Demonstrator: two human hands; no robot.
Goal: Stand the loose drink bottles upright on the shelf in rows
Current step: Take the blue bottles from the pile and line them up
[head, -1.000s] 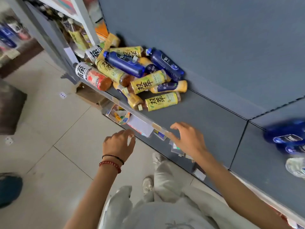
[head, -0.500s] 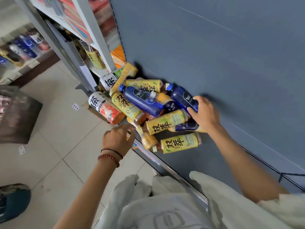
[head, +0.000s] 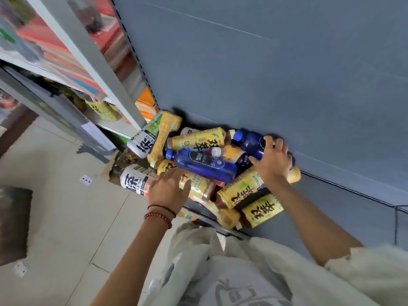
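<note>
A heap of loose drink bottles lies on its side at the left end of the grey shelf [head: 331,208]. It holds several yellow tea bottles [head: 262,209], a white iced-tea bottle [head: 134,180] and two dark blue bottles. My right hand [head: 272,161] is wrapped over the rear blue bottle [head: 249,142], which lies against the back panel. My left hand [head: 169,188] rests with spread fingers on a yellow bottle [head: 196,184] just under the front blue bottle [head: 203,164]. No bottle in the heap stands upright.
The blue-grey back panel [head: 265,74] rises behind the heap. A white upright [head: 88,62] and a neighbouring stocked shelf stand at the left. Bare shelf surface stretches to the right. Below is tiled floor [head: 55,206] with a dark object [head: 13,221] at the left edge.
Both hands moved from the shelf's front edge into the heap. The right hand reached the rear blue bottle and closed over it; the left hand came to rest on a yellow bottle.
</note>
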